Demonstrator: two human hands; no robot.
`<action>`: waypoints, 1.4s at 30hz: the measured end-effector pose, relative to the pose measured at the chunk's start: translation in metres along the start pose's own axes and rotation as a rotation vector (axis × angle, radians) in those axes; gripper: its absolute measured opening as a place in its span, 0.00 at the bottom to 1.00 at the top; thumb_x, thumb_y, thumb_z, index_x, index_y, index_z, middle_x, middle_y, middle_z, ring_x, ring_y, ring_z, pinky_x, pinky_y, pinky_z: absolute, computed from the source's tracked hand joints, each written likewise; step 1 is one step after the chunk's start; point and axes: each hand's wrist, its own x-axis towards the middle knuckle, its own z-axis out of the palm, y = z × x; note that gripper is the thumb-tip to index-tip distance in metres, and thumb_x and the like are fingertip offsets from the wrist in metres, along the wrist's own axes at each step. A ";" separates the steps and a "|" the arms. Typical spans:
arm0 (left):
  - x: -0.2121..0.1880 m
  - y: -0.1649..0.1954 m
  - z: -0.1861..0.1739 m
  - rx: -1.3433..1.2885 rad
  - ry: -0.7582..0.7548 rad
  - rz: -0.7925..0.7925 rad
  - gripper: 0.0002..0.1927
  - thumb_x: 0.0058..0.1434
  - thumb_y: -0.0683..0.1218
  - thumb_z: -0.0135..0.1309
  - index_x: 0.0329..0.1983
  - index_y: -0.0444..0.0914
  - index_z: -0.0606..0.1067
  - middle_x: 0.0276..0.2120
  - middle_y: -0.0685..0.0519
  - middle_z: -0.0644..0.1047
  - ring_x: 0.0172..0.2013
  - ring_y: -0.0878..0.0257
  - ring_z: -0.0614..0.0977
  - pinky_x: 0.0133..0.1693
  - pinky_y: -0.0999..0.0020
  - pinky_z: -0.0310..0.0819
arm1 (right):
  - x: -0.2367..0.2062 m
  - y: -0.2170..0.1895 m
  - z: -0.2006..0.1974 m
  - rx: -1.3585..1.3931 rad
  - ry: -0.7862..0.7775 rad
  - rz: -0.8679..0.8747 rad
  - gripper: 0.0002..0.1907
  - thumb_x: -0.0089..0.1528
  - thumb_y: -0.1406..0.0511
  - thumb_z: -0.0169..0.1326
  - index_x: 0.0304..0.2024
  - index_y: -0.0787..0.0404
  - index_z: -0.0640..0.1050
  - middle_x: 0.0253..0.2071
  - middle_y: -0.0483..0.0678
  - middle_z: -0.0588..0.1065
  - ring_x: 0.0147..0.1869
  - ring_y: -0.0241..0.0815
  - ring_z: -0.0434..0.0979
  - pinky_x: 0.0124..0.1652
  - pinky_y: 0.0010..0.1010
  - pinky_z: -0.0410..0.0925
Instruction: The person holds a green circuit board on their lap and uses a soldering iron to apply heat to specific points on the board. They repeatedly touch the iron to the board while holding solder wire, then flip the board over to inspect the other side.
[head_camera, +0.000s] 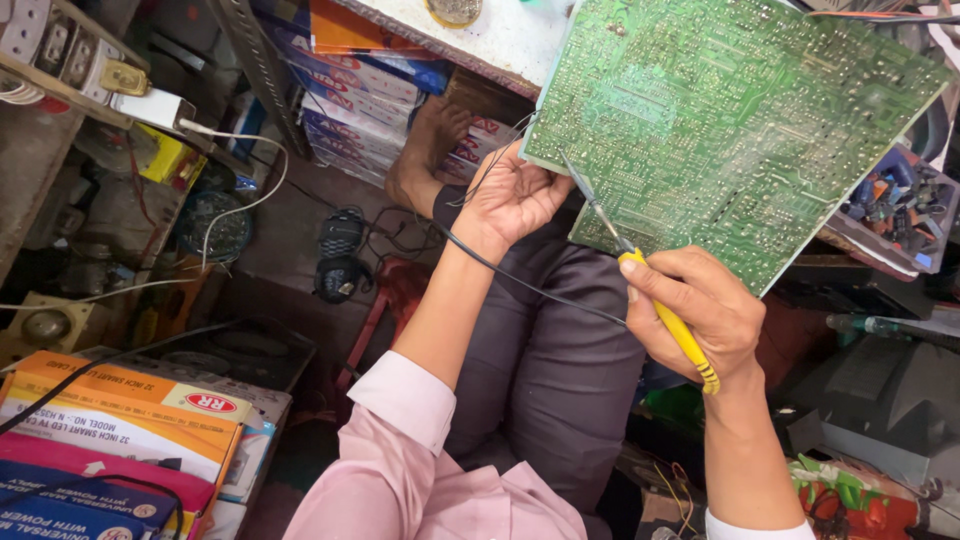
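1. The green circuit board (740, 120) is the largest thing in hand, held tilted over the lap with its solder side up and its top edge near the white bench edge (490, 40); it would do well to stay steady while the tip works
2. The left hand (510, 195) grips the board's lower left edge, fingers curled shut on it, with a thin wire strand beside them
3. The right hand (700, 310) is clamped on the yellow soldering iron (665, 315), pen-fashion; a light hold near the front seems best for control
4. The iron's thin metal tip reaches the board's lower left part; whether it touches a joint I cannot tell; its dark cord (520, 285) trails across the lap
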 end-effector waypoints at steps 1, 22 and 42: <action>0.000 0.000 0.000 -0.002 0.006 0.001 0.12 0.65 0.41 0.56 0.49 0.30 0.76 0.47 0.42 0.80 0.50 0.53 0.82 0.53 0.60 0.80 | 0.001 0.000 0.000 -0.002 -0.002 -0.004 0.18 0.57 0.81 0.60 0.48 0.65 0.81 0.37 0.52 0.75 0.36 0.44 0.76 0.37 0.31 0.70; 0.001 -0.001 -0.001 -0.044 0.001 -0.004 0.12 0.67 0.40 0.54 0.50 0.29 0.75 0.47 0.41 0.80 0.51 0.52 0.82 0.55 0.58 0.80 | 0.003 0.001 0.002 0.008 0.001 -0.006 0.19 0.57 0.81 0.61 0.49 0.65 0.81 0.37 0.52 0.76 0.36 0.44 0.76 0.38 0.31 0.70; 0.004 -0.001 -0.001 -0.058 0.016 -0.007 0.11 0.66 0.40 0.56 0.48 0.29 0.76 0.46 0.42 0.81 0.50 0.52 0.82 0.53 0.58 0.81 | 0.002 0.000 0.001 -0.008 0.003 -0.010 0.19 0.57 0.81 0.60 0.49 0.64 0.81 0.37 0.52 0.75 0.36 0.44 0.76 0.37 0.31 0.70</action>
